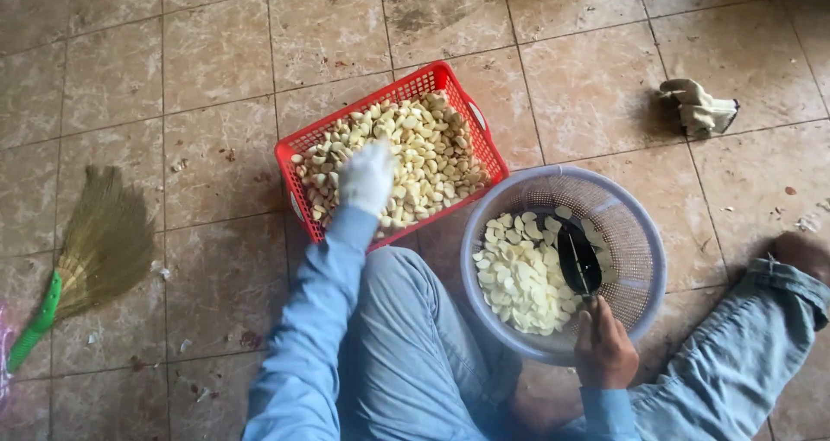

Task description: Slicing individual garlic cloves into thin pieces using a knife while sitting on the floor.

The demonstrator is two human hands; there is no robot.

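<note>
While the person sits on the tiled floor (216, 78), the gloved left hand (367, 178) reaches into the red plastic basket (363, 117) of peeled garlic cloves (424, 151); whether its grip has closed on a clove cannot be told. Bare, the right hand (603, 352) grips a dark knife (577, 259), its blade lying over the round grey colander (635, 233) that holds trimmed garlic (523, 281) to the right. A broom (91, 251) lies at far left, a crumpled glove (699, 106) far right.
</note>
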